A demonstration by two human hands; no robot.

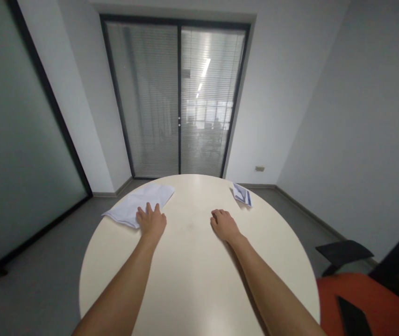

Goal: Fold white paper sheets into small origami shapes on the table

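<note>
A thin white sheet (129,205), slightly wrinkled, lies flat at the far left of the round table (192,261); whether it is cloth, paper or plastic I cannot tell. My left hand (151,221) is palm down with its fingers spread, the fingertips over the sheet's near right edge. On the bare tabletop to the right rests my right hand (224,225), its fingers loosely bent and nothing visible in them. Beyond it, near the far right rim, sits a small creased white packet (242,194) with blue markings.
An office chair with a red seat (364,298) and black armrests (345,252) stands close to the table's right side. Behind the table are glass panels with blinds (206,102). A frosted glass panel (17,140) is at the left.
</note>
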